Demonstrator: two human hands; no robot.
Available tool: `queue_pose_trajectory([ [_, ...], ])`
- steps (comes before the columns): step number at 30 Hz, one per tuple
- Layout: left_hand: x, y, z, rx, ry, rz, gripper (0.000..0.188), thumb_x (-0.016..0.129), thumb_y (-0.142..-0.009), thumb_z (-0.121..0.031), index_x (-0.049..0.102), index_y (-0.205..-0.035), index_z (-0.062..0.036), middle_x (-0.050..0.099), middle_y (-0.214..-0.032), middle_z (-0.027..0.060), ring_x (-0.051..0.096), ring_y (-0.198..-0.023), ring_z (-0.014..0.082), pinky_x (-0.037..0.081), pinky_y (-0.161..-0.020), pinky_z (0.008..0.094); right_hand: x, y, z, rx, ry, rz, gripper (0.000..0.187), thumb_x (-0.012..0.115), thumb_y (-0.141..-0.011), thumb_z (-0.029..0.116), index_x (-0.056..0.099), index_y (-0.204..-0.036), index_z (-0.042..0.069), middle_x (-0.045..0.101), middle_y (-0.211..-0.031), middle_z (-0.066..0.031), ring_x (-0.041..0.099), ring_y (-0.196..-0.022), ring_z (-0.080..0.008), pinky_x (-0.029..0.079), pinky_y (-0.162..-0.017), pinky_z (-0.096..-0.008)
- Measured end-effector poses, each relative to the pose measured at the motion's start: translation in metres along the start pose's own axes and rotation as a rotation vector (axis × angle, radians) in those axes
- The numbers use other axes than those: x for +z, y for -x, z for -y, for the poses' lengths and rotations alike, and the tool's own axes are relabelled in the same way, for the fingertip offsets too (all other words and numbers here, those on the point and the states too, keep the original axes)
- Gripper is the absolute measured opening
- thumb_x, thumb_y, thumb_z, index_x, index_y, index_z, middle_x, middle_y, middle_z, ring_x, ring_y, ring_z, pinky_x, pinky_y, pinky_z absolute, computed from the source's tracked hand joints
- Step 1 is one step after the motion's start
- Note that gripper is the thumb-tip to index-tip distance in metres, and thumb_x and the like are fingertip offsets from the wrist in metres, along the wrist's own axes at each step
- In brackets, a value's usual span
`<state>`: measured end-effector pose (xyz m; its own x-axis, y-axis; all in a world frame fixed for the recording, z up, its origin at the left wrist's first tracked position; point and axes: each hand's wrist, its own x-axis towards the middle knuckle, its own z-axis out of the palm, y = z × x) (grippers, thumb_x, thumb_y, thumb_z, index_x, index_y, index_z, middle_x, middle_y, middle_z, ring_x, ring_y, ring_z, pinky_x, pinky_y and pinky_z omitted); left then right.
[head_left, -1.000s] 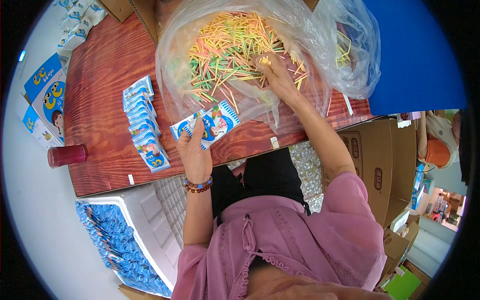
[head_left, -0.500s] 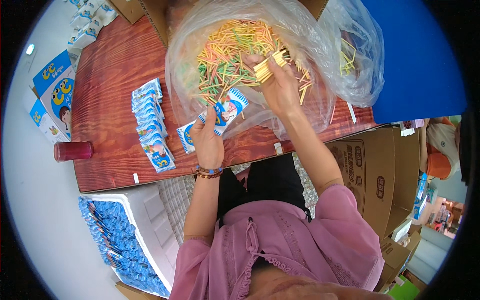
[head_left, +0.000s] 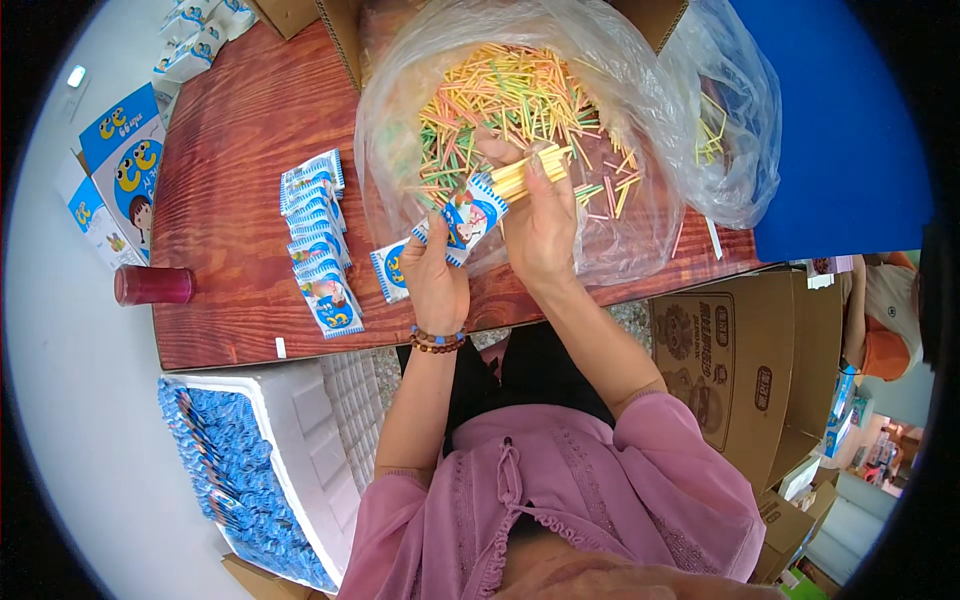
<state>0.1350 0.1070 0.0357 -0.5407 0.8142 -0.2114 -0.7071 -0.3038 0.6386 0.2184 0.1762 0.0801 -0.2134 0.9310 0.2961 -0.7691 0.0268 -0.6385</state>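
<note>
A small blue-and-white printed packet [head_left: 474, 216] is pinched in my left hand [head_left: 436, 278], tilted up to the right. Closed round a bundle of thin yellow sticks [head_left: 524, 176], my right hand [head_left: 545, 235] has brought their left ends close to the packet's upper end; I cannot tell whether they touch or enter it. Both hands are over the near edge of a clear plastic bag [head_left: 655, 200], spread open with a heap of pink, yellow and green sticks [head_left: 510, 90]. Another such packet [head_left: 390, 268] lies just left of my left hand.
An overlapping row of packets [head_left: 322, 245] lies on the red-brown wooden table [head_left: 235, 180]. A red jar [head_left: 153, 285] stands at the left edge. Below is a white foam box [head_left: 300, 430] full of blue packets. A large carton [head_left: 730, 350] stands at right, near another person [head_left: 890, 310].
My right hand has come down from the heap toward the packet, and the stick bundle has turned to point at it. My left hand still grips the packet. The whole view has shifted slightly.
</note>
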Motion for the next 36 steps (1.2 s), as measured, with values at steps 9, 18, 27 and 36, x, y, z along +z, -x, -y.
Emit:
queue_pose_trajectory([
  [9, -0.010, -0.005, 0.005, 0.061, 0.012, 0.045, 0.014, 0.060, -0.094, -0.014, 0.067, -0.094, -0.0020, 0.070, -0.093, 0.0057, 0.066, -0.080, 0.0111, 0.053, -0.072, 0.0274, -0.004, -0.001, -0.004, -0.008, 0.003, -0.090, 0.024, 0.044, -0.098, 0.017, 0.049, -0.115, 0.001, 0.063, -0.113, -0.0215, 0.055, -0.117, -0.0304, 0.040, -0.103, -0.0436],
  [18, -0.007, -0.006, 0.002, 0.076, 0.009, 0.013, 0.014, 0.060, -0.094, -0.014, 0.067, -0.095, -0.0007, 0.069, -0.093, 0.0057, 0.065, -0.079, 0.0108, 0.053, -0.072, 0.0279, 0.001, 0.001, -0.004, 0.020, -0.051, -0.069, 0.018, 0.042, -0.099, 0.016, 0.048, -0.110, 0.003, 0.063, -0.110, -0.0207, 0.059, -0.105, -0.0238, 0.043, -0.097, -0.0387],
  [27, -0.009, -0.006, 0.001, 0.035, 0.020, 0.050, 0.014, 0.059, -0.094, -0.013, 0.066, -0.094, -0.0009, 0.069, -0.092, 0.0058, 0.064, -0.078, 0.0104, 0.053, -0.071, 0.0278, -0.005, 0.005, -0.009, 0.082, 0.017, -0.022, 0.024, 0.041, -0.098, 0.017, 0.050, -0.110, -0.003, 0.061, -0.116, -0.0219, 0.054, -0.118, -0.0299, 0.039, -0.103, -0.0428],
  [36, -0.009, -0.014, 0.009, 0.069, 0.045, 0.038, 0.014, 0.058, -0.095, -0.013, 0.066, -0.097, -0.0020, 0.069, -0.096, 0.0059, 0.065, -0.083, 0.0118, 0.053, -0.075, 0.0284, -0.009, 0.008, -0.015, 0.037, 0.206, 0.116, 0.030, 0.041, -0.100, 0.017, 0.048, -0.123, -0.001, 0.052, -0.132, -0.0220, 0.047, -0.125, -0.0263, 0.037, -0.104, -0.0392],
])
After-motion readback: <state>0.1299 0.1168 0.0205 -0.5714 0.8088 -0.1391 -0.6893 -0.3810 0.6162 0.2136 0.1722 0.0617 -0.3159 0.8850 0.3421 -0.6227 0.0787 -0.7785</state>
